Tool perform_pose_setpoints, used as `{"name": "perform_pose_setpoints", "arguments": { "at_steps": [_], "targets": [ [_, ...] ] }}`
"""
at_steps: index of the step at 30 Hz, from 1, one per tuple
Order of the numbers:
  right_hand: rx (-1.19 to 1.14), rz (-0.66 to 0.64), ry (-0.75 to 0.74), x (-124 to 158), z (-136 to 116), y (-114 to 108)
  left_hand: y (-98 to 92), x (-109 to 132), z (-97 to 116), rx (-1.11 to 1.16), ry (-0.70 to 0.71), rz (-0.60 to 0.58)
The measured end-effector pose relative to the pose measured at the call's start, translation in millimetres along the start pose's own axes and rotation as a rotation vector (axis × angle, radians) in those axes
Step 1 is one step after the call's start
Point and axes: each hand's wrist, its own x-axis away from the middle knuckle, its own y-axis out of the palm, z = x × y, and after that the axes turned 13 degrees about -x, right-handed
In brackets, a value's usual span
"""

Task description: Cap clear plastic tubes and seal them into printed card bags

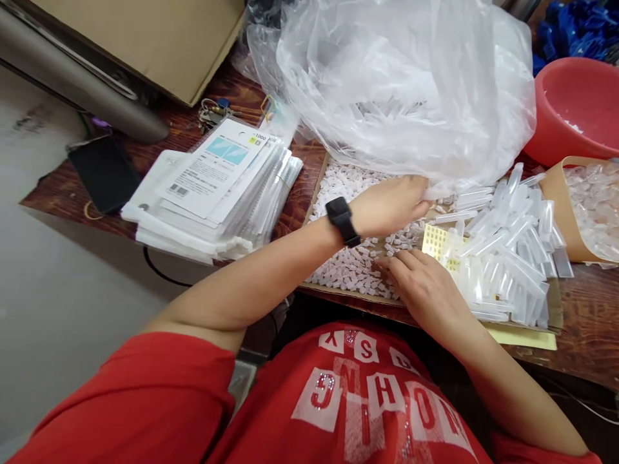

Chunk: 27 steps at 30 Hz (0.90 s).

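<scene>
My left hand [391, 205], with a black watch at the wrist, reaches across the cardboard tray. Its fingers are curled closed at the lower edge of the clear plastic bag [411, 84], and what they hold is hidden. Nearer to me, my right hand [430, 287] lies low over small white plastic pieces [343, 274], its fingers bent together among them. Whether a piece is between those fingertips cannot be made out. Right beside that hand are a yellow sticker sheet [434, 240] and a heap of clear plastic tubes [515, 258].
Left of the tray stands a stack of printed cards and clear sleeves [213, 174], near keys [213, 115] and a dark phone-like object [104, 173]. To the right are a red bowl [556, 122] and a tan container [556, 193] with clear pieces. A cardboard box [155, 38] stands behind.
</scene>
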Motion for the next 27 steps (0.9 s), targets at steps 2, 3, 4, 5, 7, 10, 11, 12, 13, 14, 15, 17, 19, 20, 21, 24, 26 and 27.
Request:
{"name": "perform_pose_setpoints", "arguments": {
  "at_steps": [2, 3, 4, 5, 7, 10, 11, 12, 13, 14, 15, 17, 19, 20, 21, 24, 26, 27],
  "targets": [
    [-0.012, 0.005, -0.001, 1, 2, 2, -3.6, 25, -7, 0.171, -0.038, 0.004],
    [-0.023, 0.010, 0.002, 1, 2, 1, -4.3, 37, -10, 0.271, -0.059, -0.007],
    [-0.040, 0.011, 0.009, 2, 3, 1, -4.2, 49, -13, 0.367, -0.082, -0.020],
    [-0.067, 0.004, 0.021, 2, 3, -1, -3.3, 61, -15, 0.459, -0.104, -0.031],
    [-0.129, -0.031, 0.041, 2, 6, -3, 0.7, 82, -18, 0.698, -0.133, -0.039],
    [-0.159, -0.063, 0.057, 3, 10, -4, 9.0, 106, -21, 1.121, -0.144, -0.082],
    [-0.152, -0.055, 0.063, 3, 12, -3, 11.7, 113, -22, 1.233, -0.152, -0.107],
    [-0.143, -0.039, 0.072, 2, 13, -3, 14.2, 118, -22, 1.308, -0.167, -0.128],
    [-0.137, -0.018, 0.083, 2, 13, -2, 16.5, 123, -22, 1.348, -0.188, -0.136],
    [-0.140, 0.001, 0.092, 1, 13, -1, 18.5, 128, -22, 1.355, -0.205, -0.138],
    [-0.148, 0.017, 0.097, 1, 12, -1, 20.3, 132, -22, 1.335, -0.219, -0.139],
    [-0.158, 0.034, 0.105, 0, 10, -1, 22.7, 139, -21, 1.267, -0.237, -0.155],
    [-0.126, 0.034, 0.113, 0, 8, -1, 23.6, 145, -20, 1.240, -0.236, -0.183],
    [-0.089, 0.034, 0.120, 0, 8, -1, 23.5, 147, -20, 1.248, -0.235, -0.193],
    [-0.050, 0.039, 0.132, 1, 7, 0, 23.2, 148, -19, 1.261, -0.236, -0.192],
    [-0.075, 0.080, 0.187, 3, 5, 4, 22.8, 152, -18, 1.272, -0.258, -0.184],
    [-0.198, 0.142, 0.212, 2, 3, 6, 24.9, 155, -18, 1.219, -0.313, -0.205],
    [-0.251, 0.178, 0.213, 1, 1, 7, 26.9, 157, -19, 1.169, -0.348, -0.213]
  ]
}}
